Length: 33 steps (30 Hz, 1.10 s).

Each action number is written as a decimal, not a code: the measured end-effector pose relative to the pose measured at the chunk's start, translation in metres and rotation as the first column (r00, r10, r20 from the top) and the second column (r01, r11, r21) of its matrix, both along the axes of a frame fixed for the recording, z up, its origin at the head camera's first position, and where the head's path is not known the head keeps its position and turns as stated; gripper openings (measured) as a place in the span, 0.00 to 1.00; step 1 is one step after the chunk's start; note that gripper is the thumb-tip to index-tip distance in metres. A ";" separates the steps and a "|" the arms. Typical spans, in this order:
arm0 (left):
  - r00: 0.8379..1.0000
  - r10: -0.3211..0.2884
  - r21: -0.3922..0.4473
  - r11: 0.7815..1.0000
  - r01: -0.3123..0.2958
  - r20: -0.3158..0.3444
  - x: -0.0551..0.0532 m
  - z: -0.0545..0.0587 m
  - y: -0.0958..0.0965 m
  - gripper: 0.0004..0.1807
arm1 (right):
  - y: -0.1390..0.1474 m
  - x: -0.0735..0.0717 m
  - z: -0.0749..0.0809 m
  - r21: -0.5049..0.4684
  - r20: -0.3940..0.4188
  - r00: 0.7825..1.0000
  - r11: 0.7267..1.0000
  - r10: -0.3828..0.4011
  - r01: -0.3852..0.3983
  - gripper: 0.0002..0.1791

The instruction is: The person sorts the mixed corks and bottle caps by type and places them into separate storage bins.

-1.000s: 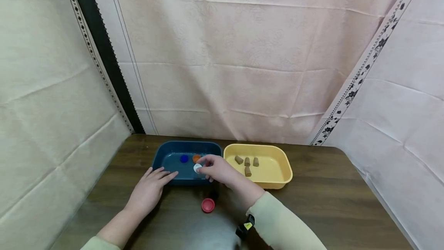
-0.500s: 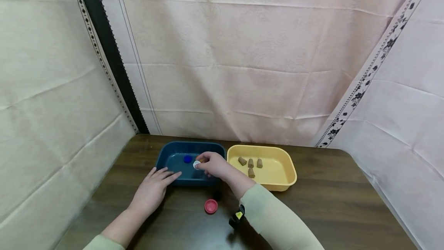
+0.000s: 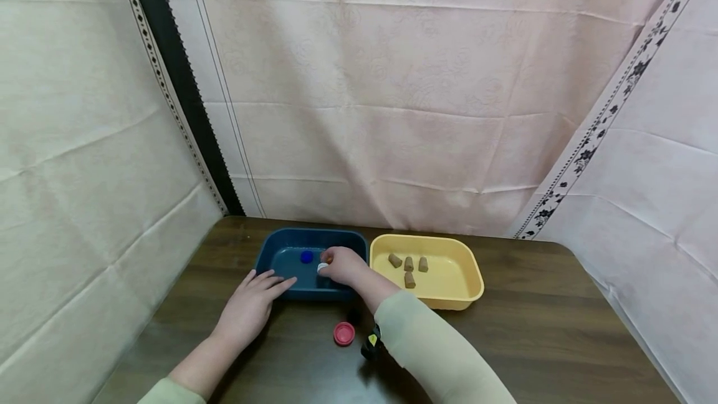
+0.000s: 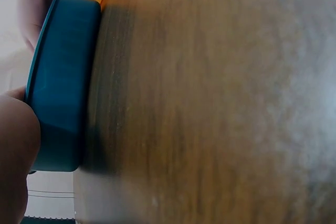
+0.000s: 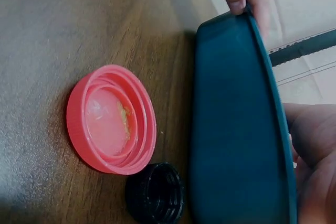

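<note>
Over the front part of the blue tray (image 3: 314, 293), my right hand (image 3: 344, 265) pinches a small white bottle cap (image 3: 322, 267) between thumb and fingers. An orange cap (image 3: 327, 259) is mostly hidden by those fingers. A blue cap (image 3: 306, 257) lies on the tray floor to the left. My left hand (image 3: 249, 305) rests on the tray's front left rim with fingers extended. Just in front of the tray, a red cap (image 5: 107, 121) lies hollow side up on the table, touching or very near a black cap (image 5: 155, 195).
A yellow tray (image 3: 449, 299) stands against the blue tray's right side and holds several brown corks (image 3: 409, 280). Both sit near the back edge of the dark wooden table (image 3: 538, 317). Pale cloth (image 3: 392, 80) hangs behind and at both sides.
My right hand has shifted slightly with the white cap, now closer over the orange cap and covering more of it. The left hand stays on the rim. The head view has turned a little.
</note>
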State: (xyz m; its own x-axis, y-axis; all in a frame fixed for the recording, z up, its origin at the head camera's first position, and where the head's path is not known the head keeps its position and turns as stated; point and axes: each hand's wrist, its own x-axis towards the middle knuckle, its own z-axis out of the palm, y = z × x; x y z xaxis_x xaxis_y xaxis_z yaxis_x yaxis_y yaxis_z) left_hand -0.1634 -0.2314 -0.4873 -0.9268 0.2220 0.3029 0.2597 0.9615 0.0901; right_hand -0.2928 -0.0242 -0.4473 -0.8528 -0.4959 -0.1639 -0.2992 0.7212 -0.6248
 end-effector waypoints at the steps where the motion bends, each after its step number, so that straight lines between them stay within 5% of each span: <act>1: 1.000 -0.002 -0.001 1.000 0.002 -0.003 0.000 0.000 0.000 0.31 | -0.001 0.000 0.000 0.011 0.000 1.000 1.000 -0.003 0.003 0.18; 12: 1.000 -0.013 0.008 1.000 0.013 -0.013 0.001 0.002 -0.002 0.31 | -0.006 -0.006 -0.006 0.157 -0.044 0.999 0.988 0.016 -0.009 0.18; 33: 1.000 -0.013 0.006 1.000 0.013 -0.005 -0.001 0.002 -0.001 0.30 | -0.007 -0.003 -0.006 0.141 -0.023 0.998 0.988 -0.057 0.060 0.19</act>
